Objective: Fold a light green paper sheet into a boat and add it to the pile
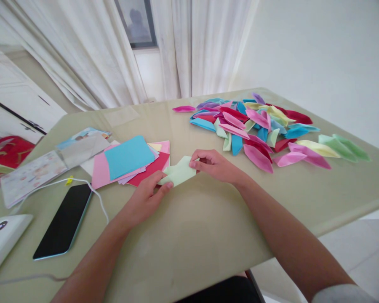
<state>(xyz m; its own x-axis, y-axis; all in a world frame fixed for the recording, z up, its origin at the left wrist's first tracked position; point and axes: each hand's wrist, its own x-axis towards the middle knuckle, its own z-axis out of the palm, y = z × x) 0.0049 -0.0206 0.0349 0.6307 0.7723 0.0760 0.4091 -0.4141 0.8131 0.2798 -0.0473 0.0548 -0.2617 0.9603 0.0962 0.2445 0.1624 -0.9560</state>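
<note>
- While the pale green paper [180, 170] is between your 2 hands, at or just above the table [202, 227], treat it as a very light, thin workpiece; the exact gap beneath it cannot be told.
- Left hand [150, 189]: your thumb lies over the paper's left end, with the other fingers behind it; the grip is closed on the paper.
- Right hand [213, 163]: your thumb and index finger are pinched together on the right end; the remaining fingers are curled in.
- Handling: expect stiffness along folded edges and softness across single layers. Slip should be low; stray creases and torn corners are the likely faults.
- Grip points: take hold at the 2 ends or along doubled edges, and apply light pressure.
- Containers: the printed packet [34, 172] lies flat at your left; its contents cannot be told.
- Loose stock: the stack of coloured sheets [99, 170] lies beyond your left hand, and folded paper pieces [257, 158] lie heaped directly on the table to the right.
</note>
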